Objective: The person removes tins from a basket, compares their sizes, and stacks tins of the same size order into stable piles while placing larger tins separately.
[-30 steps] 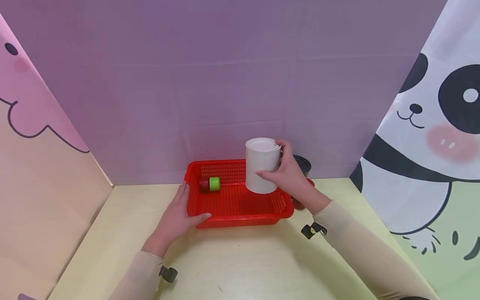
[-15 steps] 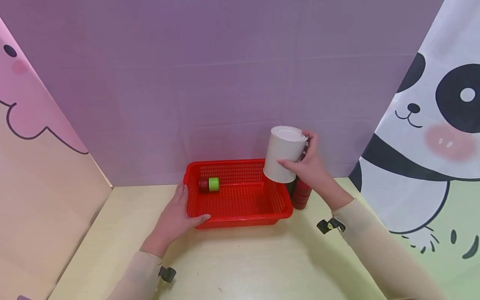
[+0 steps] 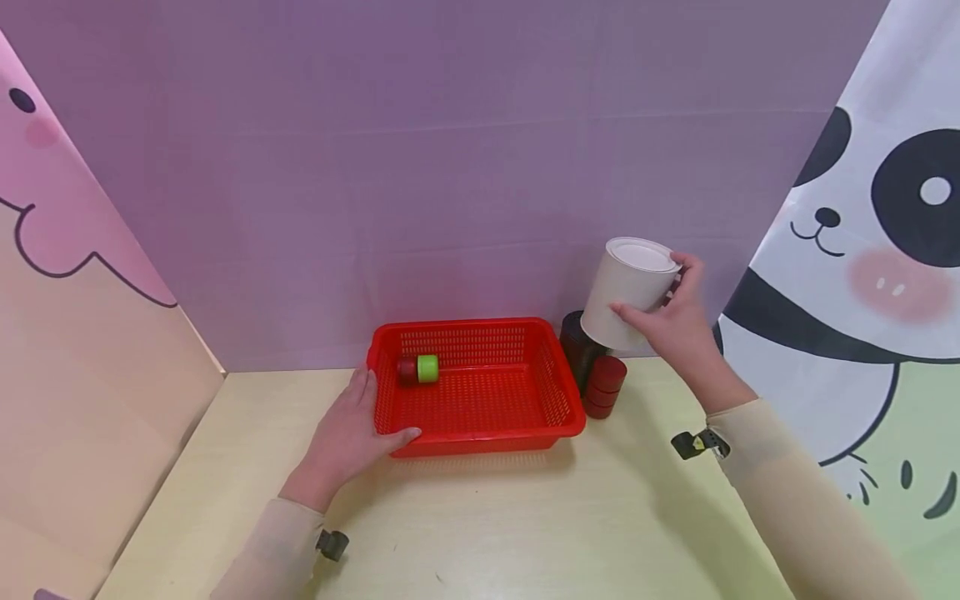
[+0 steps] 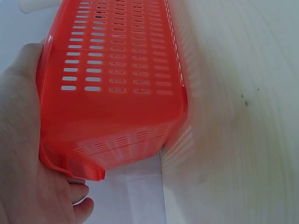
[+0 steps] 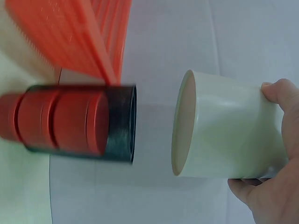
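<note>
My right hand (image 3: 678, 327) grips a white cylindrical container (image 3: 628, 292) near its upper end, thumb on one side and fingers on the other. The container is tilted in the air, apart from a black cylinder (image 3: 576, 346) below it. Beside that cylinder stands a red ringed cylinder (image 3: 605, 387), which covers part of it in the right wrist view. My left hand (image 3: 345, 442) holds the near left corner of a red perforated basket (image 3: 480, 435), thumb over the front rim and fingers along the left side. In the basket lie a dark red piece (image 3: 407, 371) and a green piece (image 3: 428, 368).
The basket and cylinders stand on a pale wooden table (image 3: 480, 525), close to a purple backdrop (image 3: 465, 167). A pink cartoon panel (image 3: 67, 183) flanks the left side, a panda panel (image 3: 862, 292) the right.
My right hand has carried the white container right and up, from above the basket to beyond its right end, tilting it. The black and red cylinders have come into view. My left hand stays put.
</note>
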A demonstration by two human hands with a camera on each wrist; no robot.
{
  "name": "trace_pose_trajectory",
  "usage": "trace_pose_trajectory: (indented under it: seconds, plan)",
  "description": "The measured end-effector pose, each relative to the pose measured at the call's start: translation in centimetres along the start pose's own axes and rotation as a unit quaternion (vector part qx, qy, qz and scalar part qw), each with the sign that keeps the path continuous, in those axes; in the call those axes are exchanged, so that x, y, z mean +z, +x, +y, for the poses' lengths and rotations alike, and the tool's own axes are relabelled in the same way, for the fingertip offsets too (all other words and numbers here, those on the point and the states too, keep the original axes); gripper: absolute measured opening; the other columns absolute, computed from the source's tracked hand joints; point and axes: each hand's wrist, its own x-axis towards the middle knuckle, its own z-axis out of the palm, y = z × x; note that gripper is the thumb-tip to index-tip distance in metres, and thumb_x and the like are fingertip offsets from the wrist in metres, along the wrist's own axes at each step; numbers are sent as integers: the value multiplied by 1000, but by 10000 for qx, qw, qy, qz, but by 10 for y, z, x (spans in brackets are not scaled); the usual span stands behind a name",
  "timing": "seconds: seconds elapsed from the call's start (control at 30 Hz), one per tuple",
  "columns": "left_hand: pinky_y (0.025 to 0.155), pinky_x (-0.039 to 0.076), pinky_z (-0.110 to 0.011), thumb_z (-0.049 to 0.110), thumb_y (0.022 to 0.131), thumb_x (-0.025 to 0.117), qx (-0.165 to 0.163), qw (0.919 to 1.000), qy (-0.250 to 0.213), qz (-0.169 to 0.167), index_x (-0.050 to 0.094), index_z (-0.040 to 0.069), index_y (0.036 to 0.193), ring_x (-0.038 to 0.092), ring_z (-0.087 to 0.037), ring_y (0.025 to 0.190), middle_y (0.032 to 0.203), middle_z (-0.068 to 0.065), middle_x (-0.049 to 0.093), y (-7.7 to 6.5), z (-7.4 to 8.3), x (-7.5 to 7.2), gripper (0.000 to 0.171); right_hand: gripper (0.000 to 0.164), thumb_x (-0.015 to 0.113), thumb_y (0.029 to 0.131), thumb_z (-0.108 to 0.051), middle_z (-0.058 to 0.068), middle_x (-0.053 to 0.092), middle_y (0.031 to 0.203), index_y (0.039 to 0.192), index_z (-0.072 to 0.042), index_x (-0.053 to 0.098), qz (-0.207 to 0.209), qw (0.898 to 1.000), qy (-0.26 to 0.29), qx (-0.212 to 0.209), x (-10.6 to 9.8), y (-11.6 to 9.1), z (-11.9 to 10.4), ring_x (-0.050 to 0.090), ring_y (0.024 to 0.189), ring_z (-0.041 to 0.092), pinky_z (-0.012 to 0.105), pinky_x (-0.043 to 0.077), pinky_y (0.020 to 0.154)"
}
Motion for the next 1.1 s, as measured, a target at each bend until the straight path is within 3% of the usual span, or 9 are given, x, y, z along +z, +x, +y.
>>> trace_pose_trajectory:
  seconds: [0.2, 0.5, 0.87, 1.1]
  plan:
    - [116, 50, -63, 67, 86, 85, 52, 9998, 197, -37, 19, -5, 173, 25, -46, 165, 182, -23, 18, 1, -2, -1, 131, 113, 95, 89, -24, 17, 42, 160, 165, -15, 11, 448, 9984, -279, 179, -17, 5, 15, 48, 141, 36, 63, 48, 115]
    - [119, 47, -63, 73, 86, 81, 96, 9996, 237, -100, 17, -6, 173, 23, -46, 166, 182, -24, 16, 3, -4, 1, 133, 112, 95, 89, -28, 18, 39, 164, 165, -23, 11, 761, 9955, -510, 251, -30, 6, 38, 44, 144, 36, 67, 44, 119]
    - [118, 49, -62, 73, 83, 83, 82, 9999, 128, -48, 16, -4, 174, 24, -45, 165, 182, -23, 18, 4, -5, 3, 137, 114, 94, 88, -24, 22, 39, 165, 165, -15, 11, 881, 9932, -720, 238, -34, 9, 69, 44, 147, 41, 65, 40, 124]
    - [119, 48, -62, 71, 83, 85, 21, 9999, 4, -100, 15, -4, 174, 24, -45, 165, 182, -23, 17, 2, -3, 1, 137, 116, 94, 89, -25, 27, 38, 165, 168, -15, 8, 663, 9935, -874, 319, -32, 8, 89, 44, 145, 47, 71, 40, 121]
